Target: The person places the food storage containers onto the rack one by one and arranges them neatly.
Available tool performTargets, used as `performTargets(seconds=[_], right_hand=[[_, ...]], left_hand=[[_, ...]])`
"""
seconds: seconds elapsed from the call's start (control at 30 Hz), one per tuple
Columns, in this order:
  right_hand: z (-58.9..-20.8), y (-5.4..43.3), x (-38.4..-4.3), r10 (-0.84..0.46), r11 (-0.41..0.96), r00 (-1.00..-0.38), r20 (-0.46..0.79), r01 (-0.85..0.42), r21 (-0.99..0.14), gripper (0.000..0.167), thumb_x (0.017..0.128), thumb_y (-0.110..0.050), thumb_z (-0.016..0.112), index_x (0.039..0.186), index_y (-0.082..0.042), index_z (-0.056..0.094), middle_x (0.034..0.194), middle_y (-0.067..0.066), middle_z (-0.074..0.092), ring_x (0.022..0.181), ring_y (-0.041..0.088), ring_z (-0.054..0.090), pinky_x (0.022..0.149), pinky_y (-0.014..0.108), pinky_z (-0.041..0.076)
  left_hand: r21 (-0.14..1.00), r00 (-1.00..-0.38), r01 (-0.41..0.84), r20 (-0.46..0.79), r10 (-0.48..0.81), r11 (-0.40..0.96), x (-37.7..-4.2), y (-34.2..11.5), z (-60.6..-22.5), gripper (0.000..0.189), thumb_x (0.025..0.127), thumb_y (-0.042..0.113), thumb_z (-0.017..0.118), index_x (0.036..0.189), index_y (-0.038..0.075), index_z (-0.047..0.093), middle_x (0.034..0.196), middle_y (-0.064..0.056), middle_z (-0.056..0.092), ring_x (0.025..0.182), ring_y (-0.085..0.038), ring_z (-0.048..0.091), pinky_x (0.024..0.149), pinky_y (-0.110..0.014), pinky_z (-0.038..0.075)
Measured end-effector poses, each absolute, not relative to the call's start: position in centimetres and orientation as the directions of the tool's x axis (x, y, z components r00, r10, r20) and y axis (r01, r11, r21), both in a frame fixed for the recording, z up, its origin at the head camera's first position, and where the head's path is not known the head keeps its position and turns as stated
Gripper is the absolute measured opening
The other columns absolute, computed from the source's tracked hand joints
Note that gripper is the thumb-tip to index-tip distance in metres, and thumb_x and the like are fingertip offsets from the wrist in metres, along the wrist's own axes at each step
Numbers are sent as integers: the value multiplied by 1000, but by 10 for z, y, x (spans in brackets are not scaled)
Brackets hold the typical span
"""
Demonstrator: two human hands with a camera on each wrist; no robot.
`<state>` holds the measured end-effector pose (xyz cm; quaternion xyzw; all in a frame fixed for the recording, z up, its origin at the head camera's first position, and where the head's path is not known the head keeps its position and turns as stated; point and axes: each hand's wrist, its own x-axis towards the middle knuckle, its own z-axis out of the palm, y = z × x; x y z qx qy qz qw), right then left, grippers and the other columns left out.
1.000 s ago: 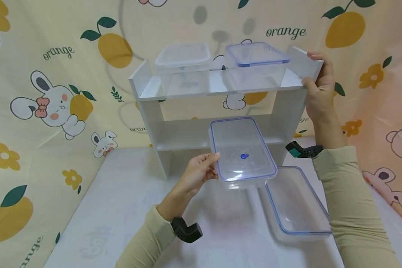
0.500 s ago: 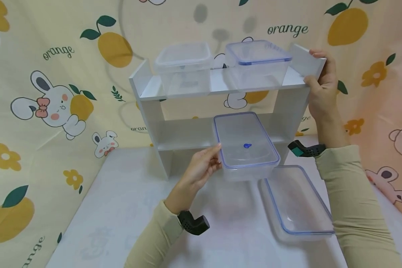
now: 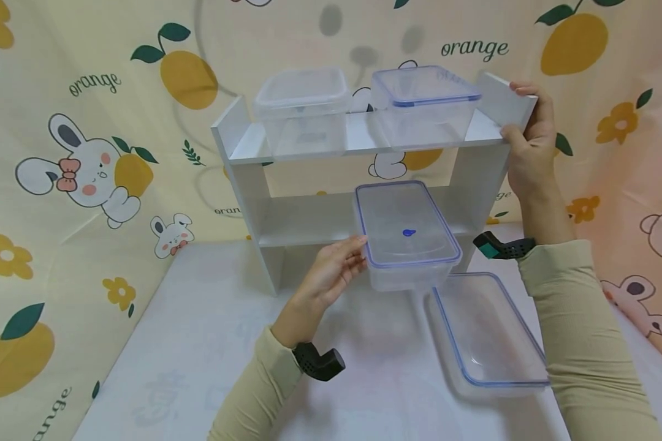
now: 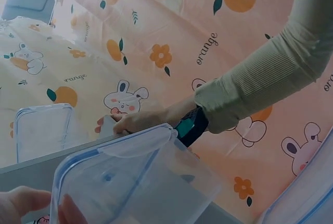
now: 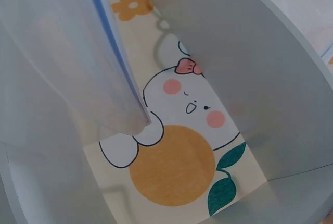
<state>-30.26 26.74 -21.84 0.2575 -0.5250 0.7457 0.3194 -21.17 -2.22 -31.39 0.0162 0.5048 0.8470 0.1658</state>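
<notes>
My left hand (image 3: 325, 278) pinches the left edge of a clear lidded food container (image 3: 405, 211), thumb on top and fingers below. Its lid has a blue rim and a small blue valve. The container is in the air before the middle tier of a white shelf (image 3: 303, 217), lid tilted towards me. My right hand (image 3: 532, 147) grips the shelf's upper right side panel. In the left wrist view the held container (image 4: 161, 187) fills the lower middle, with my fingertips at its rim. The right wrist view looks into the shelf, where a blue-edged clear container (image 5: 57, 41) shows at left; my right hand is out of that view.
On the top tier stand a clear container with a whitish lid (image 3: 303, 113) and a blue-rimmed one (image 3: 425, 110). Another blue-rimmed container (image 3: 491, 334) lies on the white table (image 3: 198, 367), below and right of the held one. A printed cloth (image 3: 88, 245) hangs behind.
My left hand has carried the container slightly up and right, closer to the shelf, and its front edge has risen. The right hand keeps its grip on the panel.
</notes>
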Motion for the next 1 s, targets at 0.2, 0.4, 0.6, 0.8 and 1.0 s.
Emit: performTargets(seconds=[0.2,0.4,0.6,0.8,1.0], right_hand=[[-218,268,-301,207,-264,-674,710,-737,-623,49,85,20,37,119,-13,50,138,1,45,129,21,35,122,38,24],[-218,269,-301,209,-262,-676,706,-735,-626,49,85,21,36,118,-13,50,138,0,45,129,21,35,121,37,25],[-219,268,-302,203,-273,-670,714,-739,-616,49,85,21,36,118,-12,50,138,1,45,129,21,35,122,39,24],[-218,267,-303,203,-279,-669,715,-739,-613,49,85,21,37,118,-12,50,138,2,45,129,22,35,122,40,24],[-218,267,-303,209,-280,-675,708,-735,-618,48,84,20,38,118,-12,51,137,2,45,128,21,36,121,40,25]], left_hand=[[854,-944,-265,-135,301,-448,-214,-23,-313,24,97,6,52,118,-6,53,87,2,60,77,-6,55,69,-12,51],[845,-940,-284,-152,305,-452,-216,-23,-315,38,97,7,53,131,-9,47,95,0,60,84,-7,57,73,-12,52],[828,-943,-288,-158,292,-481,-218,-20,-314,40,96,4,54,133,-9,44,95,0,61,83,-7,59,74,-12,53],[804,-951,-277,-152,270,-525,-221,-17,-313,41,95,0,52,134,-13,42,90,-1,62,77,-6,61,72,-12,53],[779,-953,-286,-170,251,-558,-224,-13,-314,41,95,-3,52,134,-13,43,87,-1,63,75,-6,62,71,-12,54]])
